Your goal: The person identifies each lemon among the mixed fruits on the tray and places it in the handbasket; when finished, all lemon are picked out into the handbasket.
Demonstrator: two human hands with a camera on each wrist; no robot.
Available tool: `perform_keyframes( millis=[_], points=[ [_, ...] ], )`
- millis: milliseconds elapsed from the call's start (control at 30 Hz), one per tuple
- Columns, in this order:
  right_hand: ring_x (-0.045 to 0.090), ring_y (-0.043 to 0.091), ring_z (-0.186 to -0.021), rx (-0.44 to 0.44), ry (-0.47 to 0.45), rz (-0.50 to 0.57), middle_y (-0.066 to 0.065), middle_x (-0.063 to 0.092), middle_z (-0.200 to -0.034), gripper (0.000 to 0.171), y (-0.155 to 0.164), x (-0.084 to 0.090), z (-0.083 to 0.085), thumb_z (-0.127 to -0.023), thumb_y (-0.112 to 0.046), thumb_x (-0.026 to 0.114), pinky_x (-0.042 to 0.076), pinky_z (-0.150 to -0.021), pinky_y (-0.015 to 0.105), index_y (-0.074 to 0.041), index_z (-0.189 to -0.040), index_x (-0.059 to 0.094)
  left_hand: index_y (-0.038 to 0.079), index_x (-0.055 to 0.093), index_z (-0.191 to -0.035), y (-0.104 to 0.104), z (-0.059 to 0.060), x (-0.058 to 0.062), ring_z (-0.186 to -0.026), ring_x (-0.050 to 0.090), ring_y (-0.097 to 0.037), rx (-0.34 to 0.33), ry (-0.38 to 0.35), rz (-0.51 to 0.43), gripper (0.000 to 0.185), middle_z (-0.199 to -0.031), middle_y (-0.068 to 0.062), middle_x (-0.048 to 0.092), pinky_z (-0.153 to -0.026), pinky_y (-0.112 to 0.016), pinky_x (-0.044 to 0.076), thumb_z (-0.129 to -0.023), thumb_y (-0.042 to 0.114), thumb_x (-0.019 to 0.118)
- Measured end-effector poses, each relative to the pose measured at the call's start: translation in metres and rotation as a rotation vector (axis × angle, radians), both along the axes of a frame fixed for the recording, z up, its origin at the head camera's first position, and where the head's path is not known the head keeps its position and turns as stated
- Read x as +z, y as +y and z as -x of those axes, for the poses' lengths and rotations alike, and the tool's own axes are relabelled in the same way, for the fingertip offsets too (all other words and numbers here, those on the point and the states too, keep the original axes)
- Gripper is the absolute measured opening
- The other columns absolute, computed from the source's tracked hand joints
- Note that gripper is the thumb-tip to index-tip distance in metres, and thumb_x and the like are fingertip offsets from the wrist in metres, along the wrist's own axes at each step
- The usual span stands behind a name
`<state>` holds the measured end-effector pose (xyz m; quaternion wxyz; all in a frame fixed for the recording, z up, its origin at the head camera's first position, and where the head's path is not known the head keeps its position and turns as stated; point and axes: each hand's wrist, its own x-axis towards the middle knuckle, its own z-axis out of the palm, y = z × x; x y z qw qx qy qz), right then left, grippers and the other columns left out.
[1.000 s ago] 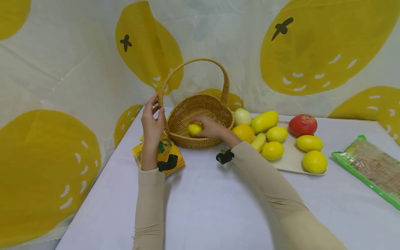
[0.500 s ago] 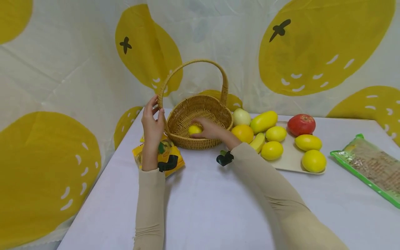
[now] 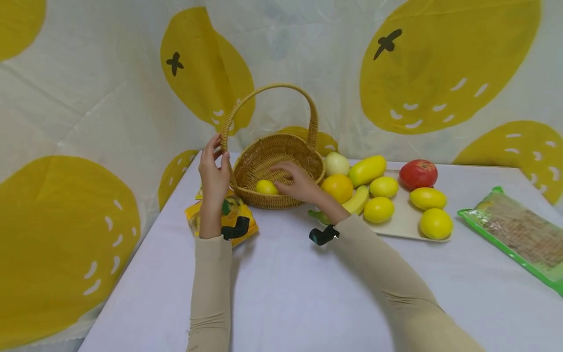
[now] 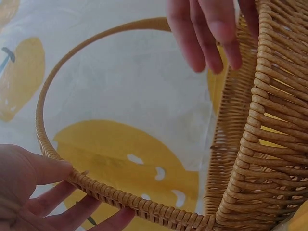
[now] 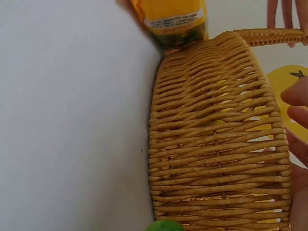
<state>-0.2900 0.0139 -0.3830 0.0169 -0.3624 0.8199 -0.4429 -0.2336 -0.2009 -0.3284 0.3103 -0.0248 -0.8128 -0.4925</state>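
left hand (image 3: 213, 168): thumb and fingers pinch the handle of the wicker basket (image 3: 303, 164) near its left base | right hand (image 3: 298, 182): over the basket rim, fingers loose and spread, holding nothing | lemon (image 3: 266, 187): lies inside the basket, just left of the right hand, apart from it | tray (image 3: 406, 222) with other fruit: right of basket | yellow packet (image 3: 235, 217): under left wrist

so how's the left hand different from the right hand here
The left hand grips the woven wicker basket's arched handle; the right hand holds nothing, fingers relaxed over the rim beside the small yellow lemon. Left is upright, right lies flat. Both wear beige sleeves.
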Motion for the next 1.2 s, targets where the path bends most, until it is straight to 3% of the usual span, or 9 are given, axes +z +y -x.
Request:
perform_keyframes(
  millis=[133, 267, 567, 700, 867, 1000, 1100, 1200],
  points=[
    [0.046, 0.034, -0.128, 0.003, -0.040, 0.170, 0.016, 0.052, -0.136, 0.034, 0.007, -0.003, -0.010, -0.095, -0.007, 0.062, 0.044, -0.105, 0.050, -0.002, -0.128, 0.059, 0.005, 0.043, -0.145, -0.001, 0.000, -0.001, -0.122, 0.053, -0.037, -0.001, 0.005, 0.008, 0.045, -0.136, -0.022, 0.047, -0.096, -0.048, 0.051, -0.101, 0.002, 0.048],
    [0.048, 0.033, -0.125, 0.005, -0.022, 0.225, 0.018, 0.052, -0.133, 0.030, 0.015, -0.006, -0.020, -0.094, -0.004, 0.061, 0.043, -0.104, 0.054, 0.002, -0.124, 0.060, 0.004, 0.043, -0.145, -0.001, 0.000, -0.002, -0.122, 0.053, -0.037, 0.002, 0.006, 0.014, 0.044, -0.136, -0.022, 0.047, -0.095, -0.047, 0.052, -0.101, 0.002, 0.048],
    [0.051, 0.030, -0.121, 0.047, 0.138, 0.169, 0.018, 0.055, -0.129, 0.028, 0.052, 0.003, -0.048, -0.091, -0.001, 0.065, 0.046, -0.103, 0.049, 0.001, -0.120, 0.064, 0.005, 0.042, -0.146, 0.001, 0.000, -0.001, -0.123, 0.053, -0.038, 0.003, 0.010, 0.028, 0.045, -0.136, -0.022, 0.047, -0.093, -0.047, 0.053, -0.101, 0.003, 0.048],
    [0.052, 0.029, -0.120, 0.074, 0.180, 0.129, 0.018, 0.057, -0.127, 0.030, 0.075, 0.005, -0.059, -0.089, 0.002, 0.066, 0.046, -0.103, 0.041, 0.002, -0.119, 0.064, 0.006, 0.042, -0.146, 0.000, 0.001, -0.003, -0.122, 0.053, -0.038, 0.008, 0.010, 0.029, 0.045, -0.136, -0.022, 0.047, -0.092, -0.048, 0.053, -0.102, 0.003, 0.048],
    [0.053, 0.027, -0.119, 0.109, 0.160, 0.103, 0.018, 0.059, -0.126, 0.031, 0.104, -0.001, -0.068, -0.088, 0.002, 0.067, 0.043, -0.103, 0.024, -0.003, -0.119, 0.065, 0.006, 0.042, -0.146, -0.001, 0.000, -0.004, -0.122, 0.053, -0.037, 0.010, 0.003, 0.026, 0.045, -0.136, -0.021, 0.047, -0.092, -0.046, 0.053, -0.101, 0.003, 0.048],
    [0.052, 0.027, -0.119, 0.095, 0.116, 0.067, 0.017, 0.059, -0.126, 0.031, 0.128, -0.006, -0.068, -0.089, 0.001, 0.068, 0.040, -0.103, 0.019, -0.003, -0.119, 0.066, 0.007, 0.043, -0.146, -0.001, 0.000, -0.004, -0.123, 0.053, -0.035, 0.011, 0.008, 0.023, 0.045, -0.136, -0.020, 0.047, -0.093, -0.045, 0.053, -0.101, 0.002, 0.048],
    [0.050, 0.027, -0.122, 0.032, 0.075, 0.021, 0.015, 0.058, -0.129, 0.028, 0.146, -0.003, -0.065, -0.091, -0.002, 0.066, 0.037, -0.106, 0.023, -0.003, -0.119, 0.066, 0.006, 0.043, -0.146, -0.001, 0.000, -0.003, -0.122, 0.053, -0.035, 0.005, 0.014, 0.019, 0.045, -0.135, -0.020, 0.048, -0.092, -0.045, 0.053, -0.101, 0.003, 0.048],
    [0.049, 0.027, -0.123, -0.040, 0.018, -0.006, 0.013, 0.058, -0.130, 0.027, 0.163, 0.002, -0.061, -0.094, -0.006, 0.064, 0.039, -0.108, 0.038, -0.002, -0.120, 0.065, 0.007, 0.043, -0.146, -0.001, 0.000, -0.004, -0.121, 0.053, -0.035, -0.001, 0.014, 0.013, 0.045, -0.136, -0.020, 0.047, -0.091, -0.045, 0.054, -0.101, 0.003, 0.048]
  ],
)
